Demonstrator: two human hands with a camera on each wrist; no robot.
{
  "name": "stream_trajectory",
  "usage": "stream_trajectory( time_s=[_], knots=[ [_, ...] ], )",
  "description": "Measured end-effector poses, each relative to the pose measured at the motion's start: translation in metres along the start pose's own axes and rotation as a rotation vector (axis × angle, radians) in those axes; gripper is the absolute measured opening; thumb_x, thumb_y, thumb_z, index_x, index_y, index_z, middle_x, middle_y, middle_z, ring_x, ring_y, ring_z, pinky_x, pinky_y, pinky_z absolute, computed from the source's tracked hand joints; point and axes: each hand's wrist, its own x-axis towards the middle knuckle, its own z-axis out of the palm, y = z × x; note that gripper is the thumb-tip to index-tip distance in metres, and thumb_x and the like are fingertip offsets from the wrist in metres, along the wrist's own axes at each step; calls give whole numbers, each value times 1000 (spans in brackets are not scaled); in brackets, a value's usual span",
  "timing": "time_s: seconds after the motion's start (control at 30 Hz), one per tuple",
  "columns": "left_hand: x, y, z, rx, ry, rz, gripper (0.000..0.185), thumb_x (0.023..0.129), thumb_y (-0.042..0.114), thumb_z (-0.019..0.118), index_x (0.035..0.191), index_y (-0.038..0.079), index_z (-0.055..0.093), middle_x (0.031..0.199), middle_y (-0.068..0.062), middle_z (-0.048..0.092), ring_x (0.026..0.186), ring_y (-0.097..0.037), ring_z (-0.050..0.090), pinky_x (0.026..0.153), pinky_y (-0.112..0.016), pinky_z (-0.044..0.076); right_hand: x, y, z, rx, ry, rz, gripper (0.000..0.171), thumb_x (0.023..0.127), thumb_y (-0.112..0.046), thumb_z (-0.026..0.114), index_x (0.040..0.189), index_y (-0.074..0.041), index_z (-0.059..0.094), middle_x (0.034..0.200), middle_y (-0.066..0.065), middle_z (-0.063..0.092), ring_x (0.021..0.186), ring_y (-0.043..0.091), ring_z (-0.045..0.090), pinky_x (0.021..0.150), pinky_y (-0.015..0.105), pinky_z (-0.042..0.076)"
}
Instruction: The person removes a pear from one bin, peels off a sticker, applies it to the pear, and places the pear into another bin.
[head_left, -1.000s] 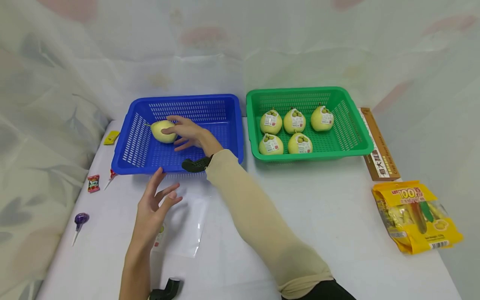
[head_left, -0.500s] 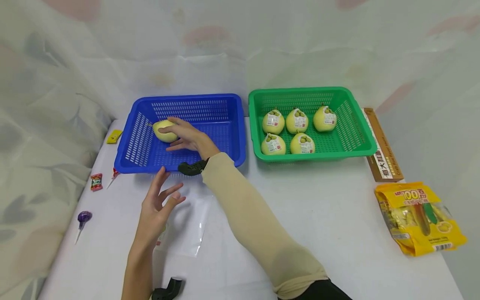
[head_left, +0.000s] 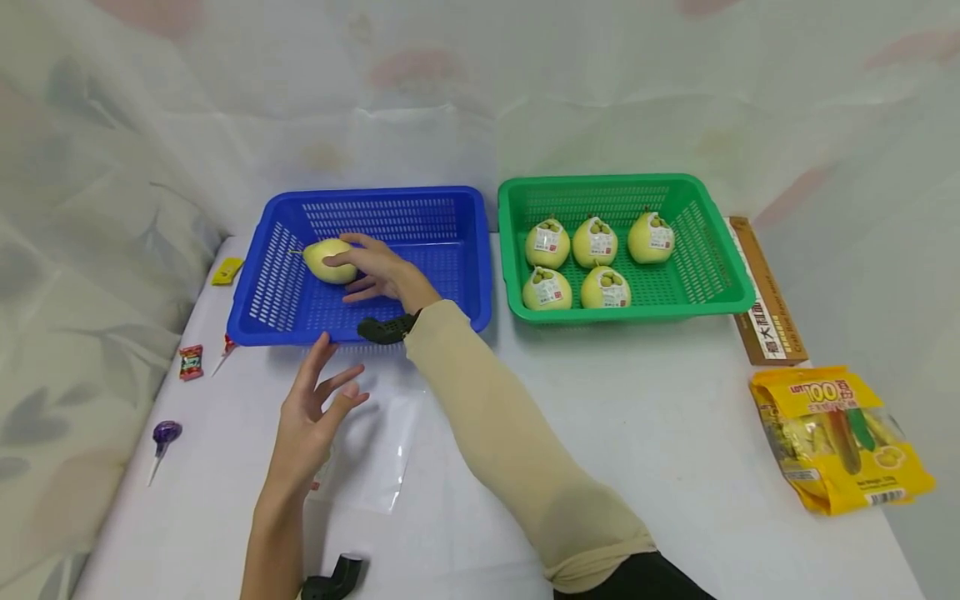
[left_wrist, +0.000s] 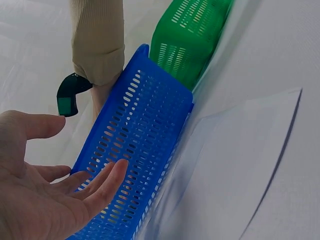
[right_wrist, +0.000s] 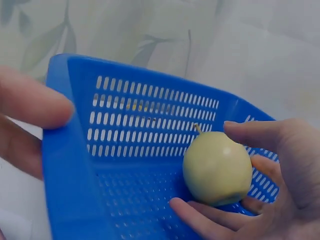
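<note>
Item: one pale yellow pear [head_left: 327,260], in the blue basket [head_left: 279,325], near its far left corner. My right hand [head_left: 378,271] cups it loosely; my left hand [head_left: 311,417] hovers open. Likely firm, smooth, bruisable; I grasp around its belly.

Baskets: two, a blue basket [head_left: 465,250] at 11 o'clock and a green basket [head_left: 708,250] at 1 o'clock.
Bare pears: one pear [head_left: 328,261], lying in the blue basket.
Labelled pears: five labelled pears [head_left: 598,286] in the green basket, three in the far row and two in the near row.
Clear bags: one clear bag [head_left: 382,454], flat at 7 o'clock.
Lollipops: one purple lollipop [head_left: 165,433] at 9 o'clock.
Small wrapped sweets: one red sweet [head_left: 190,362] at 9 o'clock, one yellow sweet [head_left: 226,271] at 10 o'clock.
Snack packs: one yellow snack pack [head_left: 843,433] at 4 o'clock.
Brown boxes: one brown box [head_left: 765,292] at 2 o'clock.
Hands: two, the left hand [head_left: 311,417] and the right hand [head_left: 378,268].
</note>
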Motion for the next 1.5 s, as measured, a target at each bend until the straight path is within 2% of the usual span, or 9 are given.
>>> stream_trajectory(
  time_s=[0.23, 0.5, 0.73, 0.83, 1.0, 1.1, 1.17, 1.37, 1.5],
  knots=[
    [0, 1, -2, 3, -2, -3, 79, 109, 3, 61, 174, 29, 23, 179, -19, 23, 135, -8, 65, 95, -21, 65, 2, 1, 1, -87, -44, -38, 75, 103, -15, 75, 168, -33, 41, 154, 15, 57, 137, 50, 64, 112, 57, 60],
    [-3, 0, -4, -6, 4, 6, 79, 109, 3, 61, 174, 26, 23, 179, -21, 22, 135, -9, 65, 94, -21, 65, 7, 0, 7, 88, -120, -22, 82, 100, 0, 74, 170, -21, 37, 128, 12, 58, 143, 53, 58, 122, 57, 51],
    [-2, -1, -3, -20, 1, 11, 79, 109, 3, 61, 174, 26, 23, 179, -20, 22, 136, -11, 65, 95, -23, 66, 8, 1, 8, -43, -43, -25, 78, 103, -10, 74, 169, -27, 37, 150, 19, 54, 135, 54, 64, 112, 60, 59],
    [-2, -2, -3, -15, -2, 11, 79, 109, 4, 61, 174, 26, 23, 180, -17, 24, 137, -11, 65, 96, -23, 66, 10, 1, 9, -44, -58, -16, 75, 105, -11, 72, 169, -29, 37, 157, 18, 50, 137, 55, 63, 114, 60, 58],
    [-2, -2, -3, -18, -5, 18, 79, 109, 4, 61, 174, 27, 23, 180, -16, 24, 138, -13, 65, 96, -23, 66, 11, -2, 10, -4, -98, -22, 76, 103, -2, 71, 169, -22, 39, 151, 15, 52, 120, 35, 69, 121, 53, 54],
    [-1, -2, -3, -18, -7, 22, 79, 108, 3, 61, 174, 26, 23, 179, -20, 22, 137, -13, 65, 95, -23, 66, 5, -4, 10, -81, -91, -50, 80, 99, 2, 74, 169, -18, 39, 146, 13, 53, 103, 22, 63, 121, 49, 55],
    [0, -2, -3, -20, -10, 25, 80, 108, 2, 61, 174, 25, 23, 179, -22, 22, 136, -10, 65, 95, -23, 66, 1, -5, 10, -165, -75, -68, 81, 98, 1, 75, 168, -16, 39, 148, 15, 52, 103, 21, 62, 118, 48, 57],
    [1, -4, -2, -4, -22, 35, 81, 108, 0, 61, 174, 24, 21, 178, -24, 22, 135, -8, 65, 95, -23, 66, 1, 1, 9, -414, -7, -78, 76, 100, -11, 78, 163, -21, 39, 146, 16, 53, 116, 42, 76, 107, 55, 63],
    [1, -4, -2, 21, -26, 33, 83, 108, 0, 61, 175, 26, 20, 178, -23, 22, 134, -4, 65, 95, -22, 66, 2, 3, 8, -442, 28, -79, 71, 97, -18, 82, 157, -21, 44, 140, 15, 55, 115, 43, 76, 101, 55, 66]
  ],
)
